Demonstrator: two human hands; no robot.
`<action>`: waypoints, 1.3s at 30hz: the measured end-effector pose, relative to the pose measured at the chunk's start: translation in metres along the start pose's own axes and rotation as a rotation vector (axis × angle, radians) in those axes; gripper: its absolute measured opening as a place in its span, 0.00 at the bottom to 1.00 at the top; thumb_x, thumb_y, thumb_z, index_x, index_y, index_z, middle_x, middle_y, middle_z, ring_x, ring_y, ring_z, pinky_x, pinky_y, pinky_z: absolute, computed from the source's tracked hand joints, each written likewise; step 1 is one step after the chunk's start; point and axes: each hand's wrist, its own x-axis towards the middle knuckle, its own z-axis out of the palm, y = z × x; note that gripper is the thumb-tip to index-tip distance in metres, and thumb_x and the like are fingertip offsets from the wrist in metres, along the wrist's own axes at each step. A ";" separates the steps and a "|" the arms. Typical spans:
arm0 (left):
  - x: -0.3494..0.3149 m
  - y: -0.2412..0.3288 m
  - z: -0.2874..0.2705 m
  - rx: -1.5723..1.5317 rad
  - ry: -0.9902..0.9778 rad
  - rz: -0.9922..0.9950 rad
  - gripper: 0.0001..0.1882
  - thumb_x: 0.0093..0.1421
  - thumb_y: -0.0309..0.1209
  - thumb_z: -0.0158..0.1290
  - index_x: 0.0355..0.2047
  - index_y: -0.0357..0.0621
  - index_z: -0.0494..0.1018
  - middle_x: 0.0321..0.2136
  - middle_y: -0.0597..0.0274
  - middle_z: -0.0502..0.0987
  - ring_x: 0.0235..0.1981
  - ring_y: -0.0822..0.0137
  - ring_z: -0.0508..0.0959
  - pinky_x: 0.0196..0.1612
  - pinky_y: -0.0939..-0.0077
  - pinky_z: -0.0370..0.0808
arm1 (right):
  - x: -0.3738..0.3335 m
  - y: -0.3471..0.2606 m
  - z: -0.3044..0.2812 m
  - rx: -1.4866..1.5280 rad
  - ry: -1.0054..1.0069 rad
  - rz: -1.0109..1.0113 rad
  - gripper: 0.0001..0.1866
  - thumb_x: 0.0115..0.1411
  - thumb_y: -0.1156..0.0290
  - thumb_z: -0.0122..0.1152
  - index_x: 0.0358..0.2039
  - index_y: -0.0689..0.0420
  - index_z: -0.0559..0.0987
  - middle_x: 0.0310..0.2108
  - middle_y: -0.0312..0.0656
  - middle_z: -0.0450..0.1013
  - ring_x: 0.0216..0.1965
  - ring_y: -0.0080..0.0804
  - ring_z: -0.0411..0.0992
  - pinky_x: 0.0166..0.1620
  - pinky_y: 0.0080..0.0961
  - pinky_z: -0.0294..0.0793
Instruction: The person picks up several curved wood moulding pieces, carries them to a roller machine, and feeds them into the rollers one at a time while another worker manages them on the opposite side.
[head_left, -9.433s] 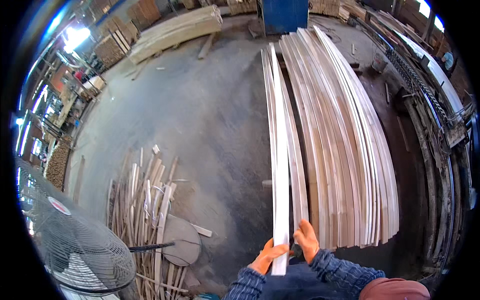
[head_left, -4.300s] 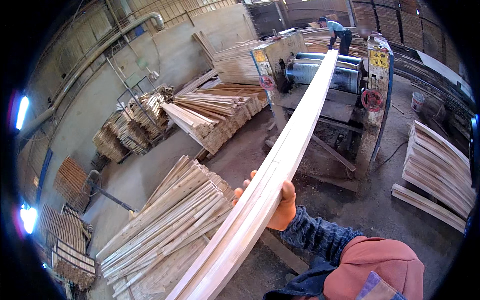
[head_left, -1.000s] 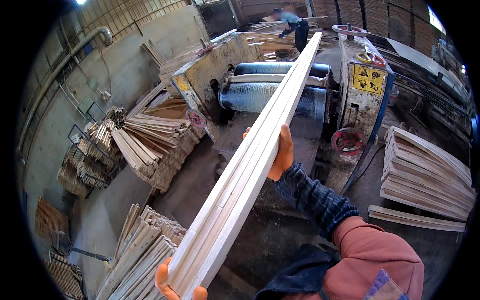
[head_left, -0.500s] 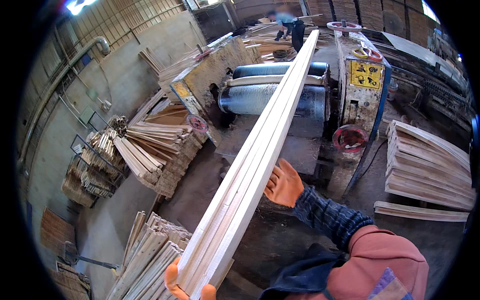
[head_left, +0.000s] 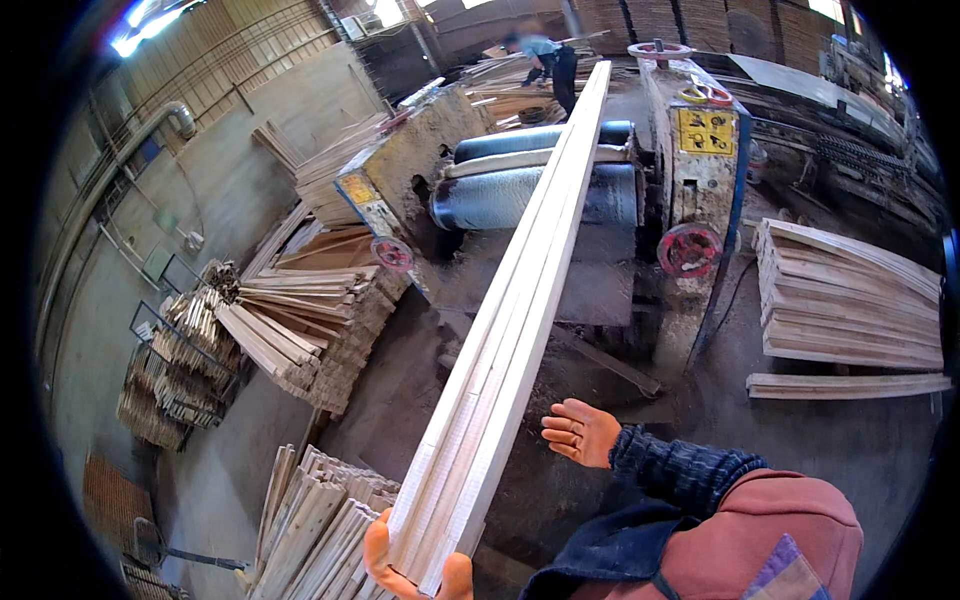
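Observation:
A bundle of several long pale wooden strips (head_left: 500, 350) slants up and away from me, side by side, its far end in front of the machine's rollers (head_left: 530, 195). My left hand (head_left: 418, 572), in an orange glove, grips the near end, thumb on one side and fingers on the other; its palm is hidden under the wood. To the right of the strips, my right hand (head_left: 583, 433), also gloved in orange, is apart from them. It holds nothing, and its fingers reach out toward the bundle, slightly bent.
The roller machine has red handwheels (head_left: 690, 250) and scissors (head_left: 706, 95) on its right post. Wood stacks stand at left (head_left: 310, 330), lower left (head_left: 320, 520) and right (head_left: 850, 295). A person (head_left: 548, 65) bends over lumber behind the machine.
My right hand has come off the underside of the strips and moved down toward me. My left hand and the near end of the bundle have shifted slightly right and up in view.

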 end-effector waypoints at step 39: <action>0.011 0.002 0.006 -0.009 -0.015 0.067 0.50 0.62 0.53 0.58 0.72 0.43 0.44 0.53 0.50 0.60 0.56 0.53 0.69 0.51 0.55 0.79 | -0.080 0.072 0.029 -0.147 0.015 -0.091 0.45 0.69 0.45 0.58 0.76 0.55 0.51 0.68 0.49 0.64 0.62 0.39 0.71 0.66 0.36 0.70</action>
